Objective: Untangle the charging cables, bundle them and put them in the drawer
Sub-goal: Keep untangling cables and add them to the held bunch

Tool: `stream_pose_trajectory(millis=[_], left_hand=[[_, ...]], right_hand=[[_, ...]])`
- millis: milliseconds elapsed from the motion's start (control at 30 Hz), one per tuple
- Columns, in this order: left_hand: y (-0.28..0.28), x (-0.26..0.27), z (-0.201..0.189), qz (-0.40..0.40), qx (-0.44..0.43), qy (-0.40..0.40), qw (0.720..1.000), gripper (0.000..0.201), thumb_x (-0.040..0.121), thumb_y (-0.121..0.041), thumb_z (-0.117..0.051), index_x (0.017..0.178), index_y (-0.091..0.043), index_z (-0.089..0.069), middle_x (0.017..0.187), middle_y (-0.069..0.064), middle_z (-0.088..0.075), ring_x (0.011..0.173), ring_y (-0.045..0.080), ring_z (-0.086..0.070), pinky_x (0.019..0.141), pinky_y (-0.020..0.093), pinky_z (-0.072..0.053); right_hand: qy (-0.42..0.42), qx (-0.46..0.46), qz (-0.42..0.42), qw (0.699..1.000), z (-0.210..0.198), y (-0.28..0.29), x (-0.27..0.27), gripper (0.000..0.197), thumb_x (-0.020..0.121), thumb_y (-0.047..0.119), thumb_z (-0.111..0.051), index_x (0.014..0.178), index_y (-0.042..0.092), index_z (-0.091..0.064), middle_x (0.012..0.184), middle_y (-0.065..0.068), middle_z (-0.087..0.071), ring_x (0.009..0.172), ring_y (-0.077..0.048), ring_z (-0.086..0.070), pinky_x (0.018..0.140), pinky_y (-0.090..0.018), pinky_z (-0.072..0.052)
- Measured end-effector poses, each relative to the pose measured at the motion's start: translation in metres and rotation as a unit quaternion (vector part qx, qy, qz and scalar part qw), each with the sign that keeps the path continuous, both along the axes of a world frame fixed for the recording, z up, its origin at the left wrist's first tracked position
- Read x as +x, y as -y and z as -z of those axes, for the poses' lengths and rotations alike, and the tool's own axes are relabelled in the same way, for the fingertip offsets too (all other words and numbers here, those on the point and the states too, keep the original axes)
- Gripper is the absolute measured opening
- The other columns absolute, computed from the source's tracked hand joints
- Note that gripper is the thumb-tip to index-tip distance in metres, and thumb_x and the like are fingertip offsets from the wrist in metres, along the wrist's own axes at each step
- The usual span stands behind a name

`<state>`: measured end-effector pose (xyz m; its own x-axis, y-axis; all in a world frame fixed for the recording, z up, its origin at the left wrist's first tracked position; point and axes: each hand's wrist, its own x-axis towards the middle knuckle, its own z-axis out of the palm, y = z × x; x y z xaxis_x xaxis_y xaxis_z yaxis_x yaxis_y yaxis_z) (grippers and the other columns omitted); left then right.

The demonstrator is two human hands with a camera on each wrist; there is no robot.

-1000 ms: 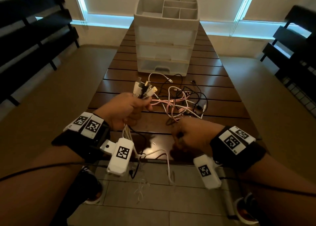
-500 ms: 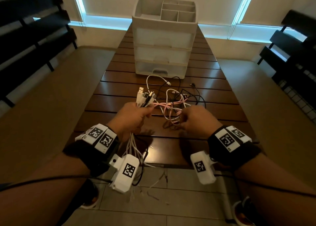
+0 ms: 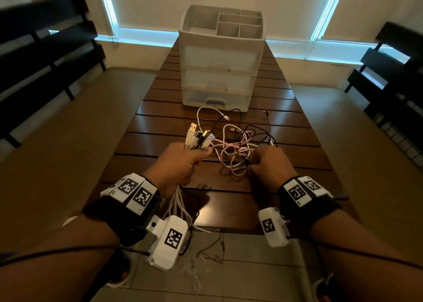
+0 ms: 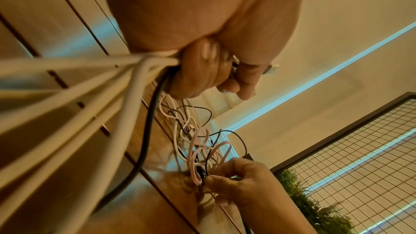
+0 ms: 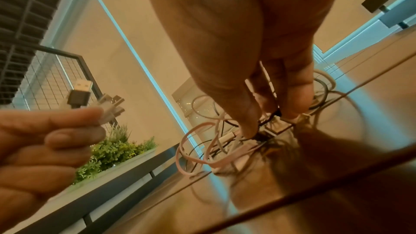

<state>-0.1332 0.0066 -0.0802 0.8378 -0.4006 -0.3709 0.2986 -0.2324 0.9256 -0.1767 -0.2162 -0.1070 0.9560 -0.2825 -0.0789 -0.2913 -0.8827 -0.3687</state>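
- Head: slatted wooden surface [image 3: 160, 128]; drawer unit [image 3: 219, 73] at its far end, drawers closed. Tangled cables [image 3: 238, 146] lie before it. Left hand [image 3: 180, 164] clenched round USB plugs [image 3: 200, 137].
- Left wrist: white and black leads trail from the fist [image 4: 202, 70].
- Right wrist: right hand [image 5: 258, 60] fingers [image 5: 247, 124] pinch the knot [image 5: 263, 136].

Cable tangle [image 3: 238, 146] fronts drawer unit [image 3: 219, 73]

Pink, white and black against dark brown wood

The tangled charging cables [image 3: 235, 146] mix pale pink, white and black strands; the slatted wooden table [image 3: 160, 128] is glossy dark brown; the plastic drawer unit [image 3: 219, 73] is translucent white.
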Motion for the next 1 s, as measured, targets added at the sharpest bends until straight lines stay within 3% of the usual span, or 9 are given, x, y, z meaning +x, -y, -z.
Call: stream_pose_trajectory(millis=[133, 300, 500, 633, 733, 800, 900, 1000], left_hand=[[-0.001, 0.0, 0.0, 0.006, 0.002, 0.003, 1.0, 0.03, 0.088, -0.033, -0.068, 0.069, -0.016, -0.051, 0.046, -0.007, -0.035, 0.039, 0.009, -0.026, 0.039, 0.021, -0.023], [0.001, 0.0, -0.001, 0.011, 0.005, 0.005, 1.0, 0.031, 0.089, -0.033, -0.067, 0.069, -0.016, -0.051, 0.047, -0.005, -0.034, 0.039, 0.009, -0.026, 0.038, 0.021, -0.023], [0.007, 0.0, 0.001, -0.033, 0.021, 0.006, 0.999, 0.025, 0.088, -0.034, -0.068, 0.077, -0.014, -0.057, 0.048, -0.006, -0.037, 0.039, 0.008, -0.03, 0.039, 0.021, -0.027], [0.01, 0.0, 0.004, -0.047, -0.007, 0.01, 0.999, 0.014, 0.088, -0.028, -0.069, 0.088, -0.014, -0.063, 0.043, -0.011, -0.045, 0.038, 0.004, -0.036, 0.036, 0.018, -0.03], [0.015, -0.002, 0.005, -0.052, -0.043, 0.019, 0.998, 0.01, 0.087, -0.02, -0.069, 0.096, -0.017, -0.066, 0.049, -0.012, -0.052, 0.043, 0.004, -0.041, 0.04, 0.019, -0.033], [0.02, -0.002, 0.004, -0.055, -0.059, 0.035, 0.996, 0.014, 0.085, -0.011, -0.07, 0.098, -0.014, -0.068, 0.058, -0.011, -0.061, 0.044, 0.001, -0.051, 0.041, 0.018, -0.037], [0.026, -0.004, 0.001, -0.057, -0.076, 0.045, 0.994, 0.023, 0.081, -0.004, -0.072, 0.102, -0.012, -0.068, 0.075, -0.004, -0.071, 0.057, 0.001, -0.065, 0.044, 0.015, -0.044], [0.031, -0.008, 0.001, -0.05, -0.079, 0.054, 0.994, 0.017, 0.079, -0.004, -0.074, 0.094, -0.01, -0.069, 0.065, -0.005, -0.069, 0.05, 0.0, -0.063, 0.041, 0.013, -0.042]], right_hand=[[-0.002, -0.04, -0.022, 0.999, 0.008, -0.001, 0.004, 0.02, 0.086, 0.027, -0.067, 0.105, 0.021, -0.072, 0.102, -0.001, -0.069, 0.09, -0.017, -0.064, 0.083, -0.032, -0.054], [0.0, -0.067, -0.018, 0.998, 0.01, -0.004, 0.006, 0.017, 0.091, 0.028, -0.059, 0.105, 0.022, -0.068, 0.096, 0.001, -0.067, 0.087, -0.018, -0.063, 0.081, -0.035, -0.055], [0.066, 0.036, 0.011, 0.997, -0.003, -0.006, 0.005, 0.007, 0.086, 0.016, -0.062, 0.092, 0.014, -0.065, 0.092, -0.003, -0.067, 0.081, -0.017, -0.063, 0.074, -0.034, -0.056], [0.134, 0.116, 0.026, 0.984, -0.028, -0.012, 0.008, 0.005, 0.092, 0.015, -0.058, 0.094, 0.017, -0.062, 0.094, 0.003, -0.062, 0.078, -0.005, -0.058, 0.061, -0.015, -0.046], [0.14, 0.158, -0.015, 0.977, -0.044, -0.019, 0.005, 0.004, 0.096, 0.018, -0.054, 0.097, 0.019, -0.058, 0.09, 0.008, -0.059, 0.071, 0.003, -0.055, 0.05, -0.008, -0.042], [0.154, 0.177, -0.049, 0.971, -0.051, -0.026, 0.001, 0.003, 0.096, 0.017, -0.054, 0.095, 0.018, -0.057, 0.085, 0.01, -0.058, 0.066, 0.005, -0.057, 0.051, -0.003, -0.041], [0.167, 0.196, -0.087, 0.962, -0.052, -0.035, -0.001, 0.005, 0.095, 0.019, -0.057, 0.092, 0.023, -0.058, 0.084, 0.012, -0.06, 0.072, 0.005, -0.059, 0.057, -0.008, -0.045], [0.172, 0.204, -0.076, 0.961, -0.045, -0.04, -0.001, 0.009, 0.092, 0.023, -0.061, 0.084, 0.027, -0.061, 0.084, 0.01, -0.064, 0.077, -0.003, -0.062, 0.059, -0.012, -0.048]])
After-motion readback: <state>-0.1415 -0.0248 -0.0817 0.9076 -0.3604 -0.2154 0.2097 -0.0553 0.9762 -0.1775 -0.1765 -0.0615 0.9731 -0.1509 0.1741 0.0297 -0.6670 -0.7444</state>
